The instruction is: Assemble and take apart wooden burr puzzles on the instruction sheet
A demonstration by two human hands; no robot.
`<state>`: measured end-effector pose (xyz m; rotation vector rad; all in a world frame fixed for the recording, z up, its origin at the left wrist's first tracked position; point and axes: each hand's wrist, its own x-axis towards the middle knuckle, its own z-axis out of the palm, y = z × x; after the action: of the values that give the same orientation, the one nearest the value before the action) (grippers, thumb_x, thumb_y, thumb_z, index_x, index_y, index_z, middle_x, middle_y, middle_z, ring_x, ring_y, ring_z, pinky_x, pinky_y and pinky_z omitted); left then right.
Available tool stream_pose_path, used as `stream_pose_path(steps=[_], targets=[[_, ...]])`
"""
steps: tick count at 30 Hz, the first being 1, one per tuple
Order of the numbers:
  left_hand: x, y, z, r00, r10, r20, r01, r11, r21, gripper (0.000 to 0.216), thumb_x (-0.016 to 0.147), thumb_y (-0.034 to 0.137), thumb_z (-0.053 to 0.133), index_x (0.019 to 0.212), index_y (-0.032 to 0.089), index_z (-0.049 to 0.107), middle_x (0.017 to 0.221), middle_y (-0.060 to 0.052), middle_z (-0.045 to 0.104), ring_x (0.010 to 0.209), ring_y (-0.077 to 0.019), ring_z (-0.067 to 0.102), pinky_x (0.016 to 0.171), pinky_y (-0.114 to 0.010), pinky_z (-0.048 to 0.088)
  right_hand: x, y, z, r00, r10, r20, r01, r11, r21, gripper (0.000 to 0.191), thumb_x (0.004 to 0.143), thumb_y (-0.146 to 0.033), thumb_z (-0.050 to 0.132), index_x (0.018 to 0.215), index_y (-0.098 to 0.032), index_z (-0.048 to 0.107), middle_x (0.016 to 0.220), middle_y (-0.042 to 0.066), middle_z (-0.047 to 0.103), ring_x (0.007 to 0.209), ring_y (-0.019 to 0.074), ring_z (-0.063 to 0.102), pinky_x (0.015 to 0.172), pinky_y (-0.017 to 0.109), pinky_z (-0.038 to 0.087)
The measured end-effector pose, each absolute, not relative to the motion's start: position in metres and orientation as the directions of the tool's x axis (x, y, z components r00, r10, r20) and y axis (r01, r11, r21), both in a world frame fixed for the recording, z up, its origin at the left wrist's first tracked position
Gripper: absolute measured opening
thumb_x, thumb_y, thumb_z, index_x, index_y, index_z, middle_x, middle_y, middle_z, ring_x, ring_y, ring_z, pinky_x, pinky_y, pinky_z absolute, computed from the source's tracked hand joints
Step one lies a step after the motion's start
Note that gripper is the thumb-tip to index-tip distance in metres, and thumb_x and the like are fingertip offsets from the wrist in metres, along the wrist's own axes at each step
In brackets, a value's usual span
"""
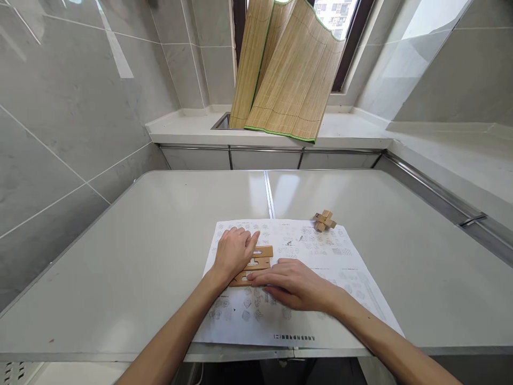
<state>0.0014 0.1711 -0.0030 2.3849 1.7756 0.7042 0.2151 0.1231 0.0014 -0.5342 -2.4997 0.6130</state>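
Note:
Three flat wooden puzzle pieces with cut-out slots lie in a row on a printed instruction sheet: an upper piece [264, 251], a middle piece [262, 263] and a lower piece [237, 280]. My left hand [234, 251] rests over their left ends, back upward, thumb apart and fingers bent; its fingertips are hidden. From the right, my right hand [294, 283] reaches in with fingers stretched out, the index fingertip touching the lower piece. The instruction sheet [296, 326] carries rows of small diagrams. Near its upper right corner sits an assembled wooden burr puzzle [324, 220].
The pale table [132, 267] has a seam [269, 195] down its far half. Behind it, a rolled-out bamboo mat [296, 80] leans from the white ledge [184, 128] against the window. Grey tiled walls [80, 96] stand at the sides.

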Motion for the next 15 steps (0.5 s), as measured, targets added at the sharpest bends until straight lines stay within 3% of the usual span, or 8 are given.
stream_pose_path(steps=[7,15], targets=[[0.001,0.175,0.0,0.138,0.941,0.309,0.947,-0.217,0.237,0.053,0.11,0.042,0.042,0.064,0.021,0.054,0.071,-0.005,0.067,0.07,-0.0211,0.058,0.073,-0.035,0.035,0.223,0.131,-0.007,-0.718,0.54,0.439,0.323,0.817,-0.477,0.015,0.101,-0.028,0.064,0.116,-0.026,0.066,0.111,0.002,0.079,0.088,0.0189,0.075,0.073,0.03,0.053],[-0.007,0.176,0.008,-0.029,0.975,0.222,0.931,-0.054,0.36,0.055,0.11,0.052,0.035,0.068,0.022,0.055,0.067,-0.003,0.066,0.06,-0.0197,0.057,0.059,-0.031,0.024,0.233,0.139,-0.01,-0.608,0.667,0.43,0.488,0.742,-0.46,0.026,0.1,-0.038,0.068,0.122,-0.025,0.063,0.119,0.006,0.074,0.072,0.0148,0.069,0.063,0.029,0.048]])
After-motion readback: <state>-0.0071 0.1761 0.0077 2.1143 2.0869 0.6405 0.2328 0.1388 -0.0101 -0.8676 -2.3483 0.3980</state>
